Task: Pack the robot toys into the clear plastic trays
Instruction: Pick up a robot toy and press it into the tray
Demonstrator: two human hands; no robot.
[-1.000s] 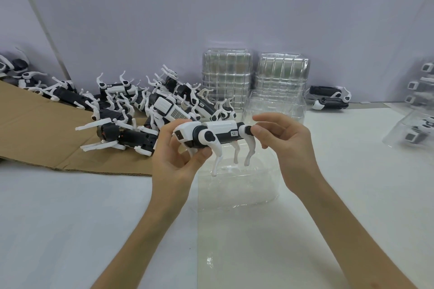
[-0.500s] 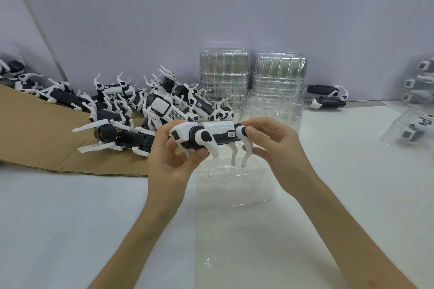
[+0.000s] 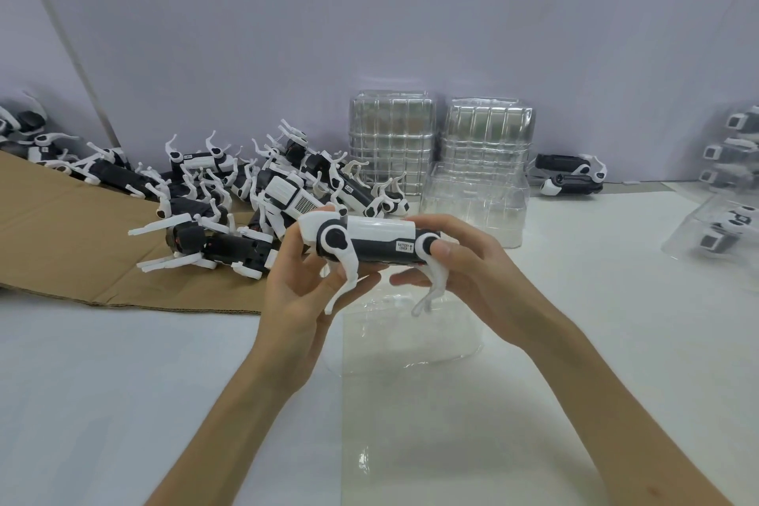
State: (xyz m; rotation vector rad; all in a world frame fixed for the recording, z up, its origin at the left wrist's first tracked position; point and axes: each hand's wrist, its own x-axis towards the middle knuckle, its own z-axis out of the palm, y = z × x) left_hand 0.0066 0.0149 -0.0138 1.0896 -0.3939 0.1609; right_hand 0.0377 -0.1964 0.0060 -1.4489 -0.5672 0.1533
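A black and white robot dog toy (image 3: 369, 242) hangs level above the table, legs pointing down. My left hand (image 3: 304, 288) grips its front end, fingers curled under the body by the front leg. My right hand (image 3: 464, 271) holds the rear end, thumb on the round hip joint and fingers round the rear leg. Right below the toy lies an open clear plastic tray (image 3: 402, 333). A heap of several more robot toys (image 3: 254, 193) lies to the left.
Brown cardboard (image 3: 70, 242) lies under the heap at the left. Two stacks of clear trays (image 3: 390, 144) stand against the back wall, with a single tray (image 3: 476, 201) in front. Another toy (image 3: 571, 173) lies back right. Packed trays (image 3: 723, 234) sit at the right edge.
Both hands have lowered the toy a little toward the tray, and my right fingers have closed round its rear leg.
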